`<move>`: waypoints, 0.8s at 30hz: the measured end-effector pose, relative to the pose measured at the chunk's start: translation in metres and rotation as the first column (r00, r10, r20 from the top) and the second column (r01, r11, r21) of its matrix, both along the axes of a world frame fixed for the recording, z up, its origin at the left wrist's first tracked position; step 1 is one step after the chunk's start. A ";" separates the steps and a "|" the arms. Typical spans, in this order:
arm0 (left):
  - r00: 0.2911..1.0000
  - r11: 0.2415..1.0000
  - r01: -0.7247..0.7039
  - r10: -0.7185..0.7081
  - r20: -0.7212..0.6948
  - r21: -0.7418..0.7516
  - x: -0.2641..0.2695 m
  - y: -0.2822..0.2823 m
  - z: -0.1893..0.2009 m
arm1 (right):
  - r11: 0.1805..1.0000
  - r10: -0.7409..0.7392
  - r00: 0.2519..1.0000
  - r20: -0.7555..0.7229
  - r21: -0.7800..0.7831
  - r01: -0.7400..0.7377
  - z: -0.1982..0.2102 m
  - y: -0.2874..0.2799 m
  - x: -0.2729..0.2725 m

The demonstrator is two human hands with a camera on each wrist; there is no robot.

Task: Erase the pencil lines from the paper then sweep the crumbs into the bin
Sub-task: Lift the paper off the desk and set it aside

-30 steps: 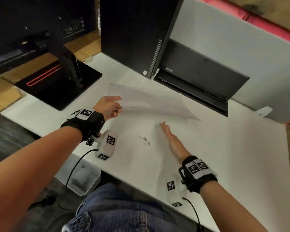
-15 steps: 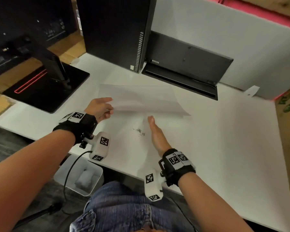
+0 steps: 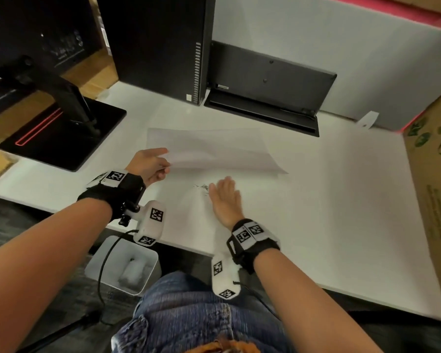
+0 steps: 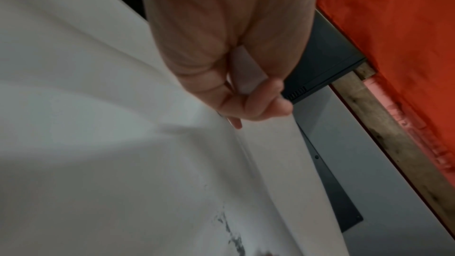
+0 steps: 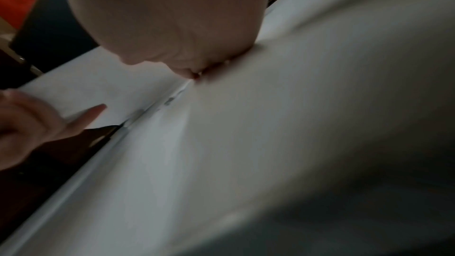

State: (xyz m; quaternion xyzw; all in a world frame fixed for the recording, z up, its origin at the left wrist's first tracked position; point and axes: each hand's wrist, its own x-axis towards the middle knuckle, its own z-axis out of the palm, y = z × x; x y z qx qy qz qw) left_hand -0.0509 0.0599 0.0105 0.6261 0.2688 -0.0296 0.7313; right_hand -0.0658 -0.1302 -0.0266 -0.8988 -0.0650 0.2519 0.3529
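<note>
A white sheet of paper (image 3: 214,151) is lifted off the white desk (image 3: 329,194), and my left hand (image 3: 150,165) pinches its near left edge. In the left wrist view the left hand (image 4: 246,100) has thumb and curled fingers on the paper (image 4: 98,124). A small pile of dark eraser crumbs (image 3: 201,187) lies on the desk just below the raised sheet. My right hand (image 3: 224,197) lies flat with straight fingers on the desk, its left side against the crumbs (image 5: 169,100). A white bin (image 3: 122,266) stands on the floor under the desk's near edge, below my left wrist.
A black monitor stand (image 3: 61,128) sits at the left, a black computer tower (image 3: 158,47) and a leaning black panel (image 3: 265,82) at the back. A cardboard box (image 3: 435,187) borders the right side. A small paper scrap (image 3: 368,118) lies at the back right.
My right hand has slid left and toward me across the desk and now touches the crumbs. The left hand keeps the paper raised.
</note>
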 end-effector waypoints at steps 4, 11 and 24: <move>1.000 1.000 -0.005 0.005 0.005 -0.002 -0.004 0.002 0.000 | 0.909 -0.110 0.987 -0.114 0.390 0.147 0.010 0.001 -0.006; 1.000 1.000 -0.007 0.007 -0.006 0.002 -0.008 -0.003 -0.001 | 0.794 -0.607 0.774 0.182 0.111 0.597 -0.016 -0.093 -0.005; 0.999 0.999 0.034 -0.034 -0.024 0.014 -0.006 -0.003 0.000 | 0.856 -0.397 0.897 0.194 -0.274 0.439 -0.022 -0.015 -0.025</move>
